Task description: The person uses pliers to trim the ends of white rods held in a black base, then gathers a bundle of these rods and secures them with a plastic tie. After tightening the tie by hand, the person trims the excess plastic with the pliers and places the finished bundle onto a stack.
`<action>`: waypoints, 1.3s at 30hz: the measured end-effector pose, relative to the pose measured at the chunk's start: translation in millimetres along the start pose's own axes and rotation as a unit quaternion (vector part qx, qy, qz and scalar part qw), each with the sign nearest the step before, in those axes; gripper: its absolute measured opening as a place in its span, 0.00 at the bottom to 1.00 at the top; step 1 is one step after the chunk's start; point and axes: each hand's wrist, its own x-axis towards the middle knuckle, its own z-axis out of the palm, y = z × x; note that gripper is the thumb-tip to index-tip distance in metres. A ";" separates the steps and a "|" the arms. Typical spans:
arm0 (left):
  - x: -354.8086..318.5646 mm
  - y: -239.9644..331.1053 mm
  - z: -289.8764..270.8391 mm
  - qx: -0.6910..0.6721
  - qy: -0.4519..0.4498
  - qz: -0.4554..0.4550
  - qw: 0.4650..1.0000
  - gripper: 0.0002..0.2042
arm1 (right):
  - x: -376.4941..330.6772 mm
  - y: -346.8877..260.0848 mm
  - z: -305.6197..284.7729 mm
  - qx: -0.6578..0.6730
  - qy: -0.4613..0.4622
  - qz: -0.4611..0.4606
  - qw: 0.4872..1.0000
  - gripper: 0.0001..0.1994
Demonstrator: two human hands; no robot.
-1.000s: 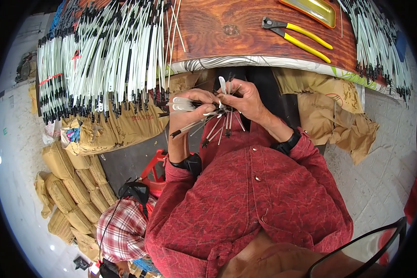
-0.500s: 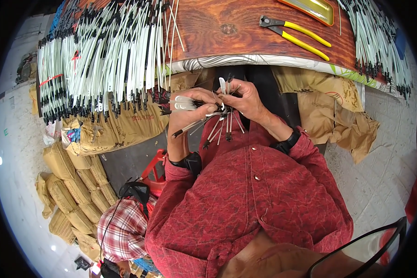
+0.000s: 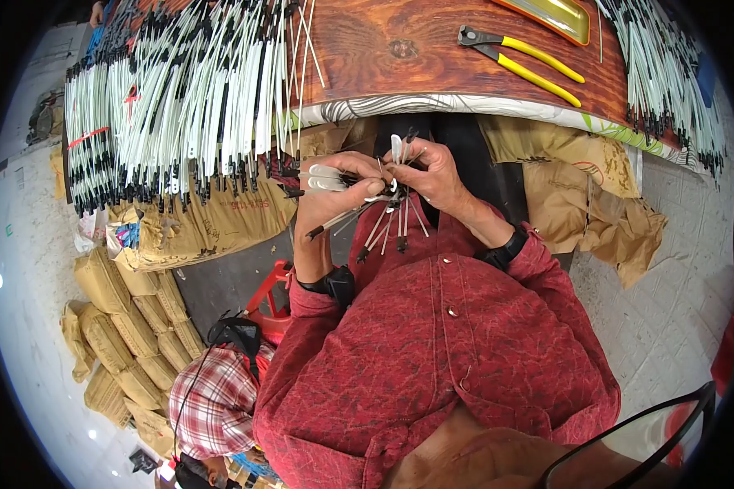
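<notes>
Close to my body, just below the table's edge, both hands work on a cluster of thin pale ribs (image 3: 401, 222) with black ends, spreading out from a small dark centre. My left hand (image 3: 349, 175) is closed round its left side, thumb pressed inward; flat white rounded ends poke out past the fingers. With thumb and fingers pinched, my right hand (image 3: 439, 181) grips the upper right part, where a white rounded end stands up by the fingertips. The fingers hide the exact joint between them.
Long white ribs with black joints (image 3: 196, 98) are heaped on the table's left. More ribs (image 3: 661, 73) lie far right. Yellow-handled nippers (image 3: 538, 65) and an orange-rimmed tray (image 3: 559, 18) rest on the wood. Wrapped brown bundles (image 3: 130, 326) and a person in a plaid cap (image 3: 212, 403) are lower left.
Both hands keep their hold on the rib cluster with only slight finger shifts. The standing white end has moved a little to the right. At the far upper left, another person's hand has appeared.
</notes>
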 end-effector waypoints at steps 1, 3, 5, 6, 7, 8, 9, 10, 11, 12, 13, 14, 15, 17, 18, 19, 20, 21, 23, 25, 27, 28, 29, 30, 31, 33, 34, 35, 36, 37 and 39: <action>0.1 0.6 0.6 0.000 0.000 0.000 1.000 0.04 | 0.1 -1.0 -0.3 -0.004 0.000 -0.002 1.000 0.05; 0.6 3.6 3.2 0.000 0.011 -0.008 1.000 0.04 | 0.4 -2.3 -0.8 -0.011 0.001 -0.005 1.000 0.06; 0.6 2.7 4.4 0.000 0.016 -0.012 1.000 0.04 | 0.4 0.8 -0.7 -0.015 0.006 -0.009 1.000 0.05; 0.5 1.3 5.2 0.006 0.027 0.001 1.000 0.05 | 1.3 1.0 0.0 -0.018 0.010 -0.013 1.000 0.05; 0.7 0.5 6.3 0.011 0.037 0.014 0.999 0.05 | 2.1 0.4 0.5 -0.022 0.014 -0.017 1.000 0.05; 0.9 -0.3 7.3 0.016 0.048 0.026 0.998 0.05 | 2.5 -0.5 0.7 -0.022 0.013 -0.017 1.000 0.05; 0.3 -1.0 8.8 0.016 0.049 0.027 0.998 0.05 | 2.6 -1.6 0.6 -0.057 0.020 -0.040 0.997 0.05; -1.1 -1.4 11.2 0.009 0.060 0.026 0.998 0.05 | 2.8 -3.3 1.0 -0.092 0.027 -0.063 0.993 0.05; -1.7 -0.1 14.9 0.002 0.072 0.024 0.997 0.05 | 2.8 -4.3 1.4 -0.127 0.035 -0.085 0.988 0.05; -2.3 0.4 16.8 -0.005 0.083 0.023 0.996 0.05 | 2.8 -4.1 2.6 -0.128 0.034 -0.085 0.988 0.05; -3.2 -0.1 17.1 -0.006 0.084 0.023 0.996 0.05 | 3.0 -3.4 4.6 -0.129 0.049 -0.102 0.985 0.05; -4.1 -1.0 17.2 0.008 0.095 0.025 0.995 0.06 | 3.5 -2.7 6.6 -0.131 0.063 -0.119 0.982 0.05; -4.8 -2.2 17.0 0.022 0.107 0.027 0.994 0.06 | 4.3 -2.2 7.6 -0.133 0.078 -0.136 0.979 0.05; -5.9 -4.2 16.1 0.036 0.120 0.029 0.992 0.06 | 6.1 -2.0 8.8 -0.142 0.078 -0.149 0.975 0.06; -6.3 -5.5 15.5 0.034 0.126 0.029 0.991 0.06 | 6.9 -2.1 9.0 -0.151 0.079 -0.163 0.972 0.06; -6.6 -6.6 15.1 0.031 0.131 0.028 0.990 0.06 | 7.6 -2.2 8.7 -0.161 0.081 -0.176 0.968 0.06; -6.6 -7.4 15.0 0.028 0.136 0.028 0.990 0.06 | 7.9 -2.4 8.0 -0.161 0.080 -0.176 0.968 0.06; -6.7 -6.3 15.4 0.028 0.137 0.028 0.990 0.06 | 7.9 -2.7 7.5 -0.158 0.072 -0.174 0.969 0.07; -6.6 -2.0 17.1 0.058 0.133 0.039 0.989 0.07 | 7.7 -3.7 5.4 -0.151 0.055 -0.171 0.972 0.07; -6.5 -1.5 16.9 0.072 0.132 0.045 0.988 0.07 | 8.6 -6.0 -0.4 -0.154 0.030 -0.179 0.971 0.07; -5.1 -1.5 14.1 0.115 0.116 0.066 0.984 0.07 | 9.0 -7.9 -7.3 -0.160 -0.017 -0.194 0.968 0.06; -5.2 -1.1 13.7 0.136 0.109 0.076 0.982 0.07 | 9.0 -8.2 -9.9 -0.160 -0.018 -0.194 0.968 0.06; -6.1 -0.5 13.6 0.136 0.109 0.076 0.982 0.07 | 9.0 -8.4 -12.5 -0.162 -0.034 -0.195 0.967 0.06; -6.7 1.0 13.8 0.147 0.097 0.077 0.981 0.07 | 9.0 -8.7 -14.7 -0.164 -0.050 -0.197 0.965 0.06; -6.5 4.0 14.8 0.158 0.083 0.078 0.981 0.07 | 9.0 -9.1 -16.4 -0.166 -0.065 -0.198 0.964 0.06; -8.2 5.4 14.5 0.169 0.070 0.079 0.980 0.07 | 9.6 -11.3 -19.3 -0.157 -0.083 -0.193 0.965 0.05; -9.4 5.3 13.1 0.168 0.068 0.068 0.981 0.07 | 10.0 -13.1 -20.6 -0.149 -0.100 -0.189 0.965 0.06; -10.6 5.3 11.8 0.167 0.066 0.058 0.982 0.08 | 10.2 -14.5 -21.9 -0.140 -0.117 -0.185 0.966 0.06; -11.5 5.0 11.6 0.166 0.063 0.048 0.983 0.08 | 10.0 -15.5 -23.7 -0.140 -0.117 -0.186 0.966 0.06; -12.2 4.7 12.1 0.165 0.063 0.049 0.983 0.08 | 9.6 -16.2 -25.7 -0.137 -0.130 -0.187 0.964 0.07; -13.8 4.2 13.2 0.161 0.070 0.049 0.983 0.08 | 9.1 -18.4 -28.8 -0.131 -0.156 -0.188 0.961 0.09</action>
